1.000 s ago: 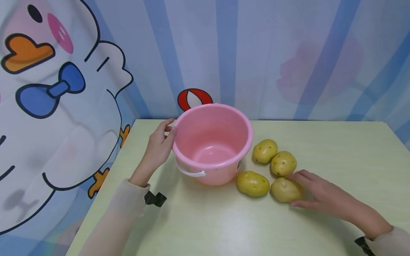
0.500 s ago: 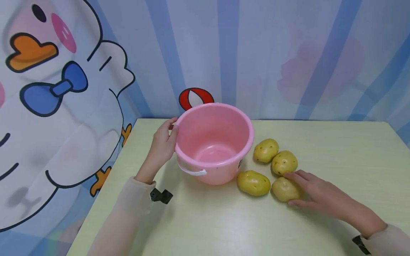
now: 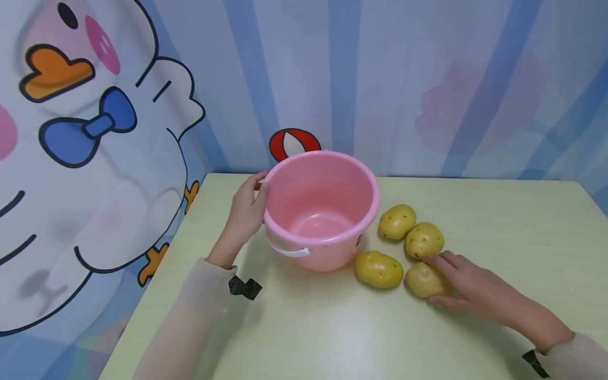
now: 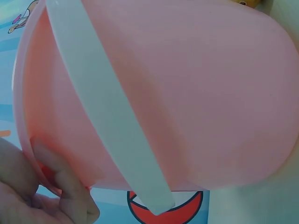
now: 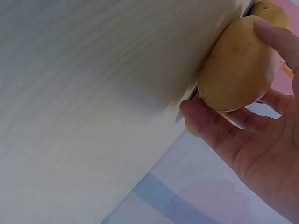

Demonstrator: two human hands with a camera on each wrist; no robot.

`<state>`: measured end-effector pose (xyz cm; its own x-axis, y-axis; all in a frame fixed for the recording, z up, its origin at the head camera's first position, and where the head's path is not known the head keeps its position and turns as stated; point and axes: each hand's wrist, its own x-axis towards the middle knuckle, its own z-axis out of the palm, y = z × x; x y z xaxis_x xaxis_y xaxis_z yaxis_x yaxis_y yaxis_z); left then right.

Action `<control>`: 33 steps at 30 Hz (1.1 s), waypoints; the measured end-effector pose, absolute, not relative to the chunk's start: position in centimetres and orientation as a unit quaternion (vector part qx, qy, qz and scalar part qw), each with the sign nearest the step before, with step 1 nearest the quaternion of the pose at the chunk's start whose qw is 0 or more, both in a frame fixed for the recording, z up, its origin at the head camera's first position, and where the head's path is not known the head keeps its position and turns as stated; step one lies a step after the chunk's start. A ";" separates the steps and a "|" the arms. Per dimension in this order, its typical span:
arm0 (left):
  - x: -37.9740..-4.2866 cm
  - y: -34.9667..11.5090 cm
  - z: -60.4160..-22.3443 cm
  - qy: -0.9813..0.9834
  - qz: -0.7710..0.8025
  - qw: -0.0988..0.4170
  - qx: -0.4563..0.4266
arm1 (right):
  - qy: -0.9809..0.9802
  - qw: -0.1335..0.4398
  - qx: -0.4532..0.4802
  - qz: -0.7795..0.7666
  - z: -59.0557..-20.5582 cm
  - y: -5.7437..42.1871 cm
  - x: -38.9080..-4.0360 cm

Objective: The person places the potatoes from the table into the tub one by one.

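A pink bucket [image 3: 330, 257] with a white handle [image 3: 291, 252] stands upright on the table, and I see nothing inside it. My left hand [image 3: 247, 211] grips its rim on the left; in the left wrist view the fingers and thumb curl over that rim. On the right, my right hand [image 3: 480, 290] has thumb and fingers around the nearest, paler potato [image 3: 427, 279], which seems to rest on the table. The right wrist view shows this potato [image 5: 238, 65] between thumb and fingertips. Several potatoes are grouped here: one left of it [image 3: 378, 269], another behind [image 3: 424, 240], a third farther back [image 3: 397, 221].
The pale wooden table [image 3: 342, 338] extends to a blue striped backdrop [image 3: 389, 95]. A large cartoon duck [image 3: 109, 211] is printed on the left side. A small black clip [image 3: 244, 288] hangs at the left cuff.
The head view has shifted slightly, so everything sits a little farther right in the picture. Both hands keep their places on the bucket rim and the potato.
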<state>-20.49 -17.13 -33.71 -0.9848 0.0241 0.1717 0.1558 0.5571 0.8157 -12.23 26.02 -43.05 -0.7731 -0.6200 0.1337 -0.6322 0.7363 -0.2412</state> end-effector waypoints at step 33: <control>-20.3 -16.9 -34.0 -0.846 -0.528 0.077 -0.022 | -0.920 0.024 0.326 0.214 -39.3 27.8 -13.5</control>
